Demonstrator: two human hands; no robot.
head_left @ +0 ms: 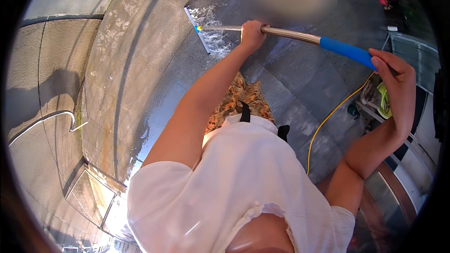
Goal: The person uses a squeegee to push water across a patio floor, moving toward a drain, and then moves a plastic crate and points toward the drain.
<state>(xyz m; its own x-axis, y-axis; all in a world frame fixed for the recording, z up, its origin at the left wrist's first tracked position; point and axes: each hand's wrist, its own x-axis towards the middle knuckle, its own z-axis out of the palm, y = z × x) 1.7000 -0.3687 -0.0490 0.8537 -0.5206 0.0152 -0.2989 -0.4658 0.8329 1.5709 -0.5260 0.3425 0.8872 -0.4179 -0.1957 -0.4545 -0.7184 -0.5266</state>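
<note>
I hold a long floor squeegee (293, 34) with a metal pole and a blue sleeve at its upper end. My left hand (253, 36) is wrapped round the bare metal part of the pole. My right hand (396, 72) grips the end of the blue sleeve, thumb and fingers bent about it. The narrow squeegee head (197, 29) rests on the wet paving at the upper left, joined to the pole by a small yellow and blue piece. Foamy water (218, 42) lies along the right side of its blade.
A yellow hose (328, 118) runs across the paving on my right. Beyond it are a bright green item (384, 100) and a railing. A wall (28, 89) with a white pipe (42, 118) stands on the left. A blurred patch covers part of the floor at the top.
</note>
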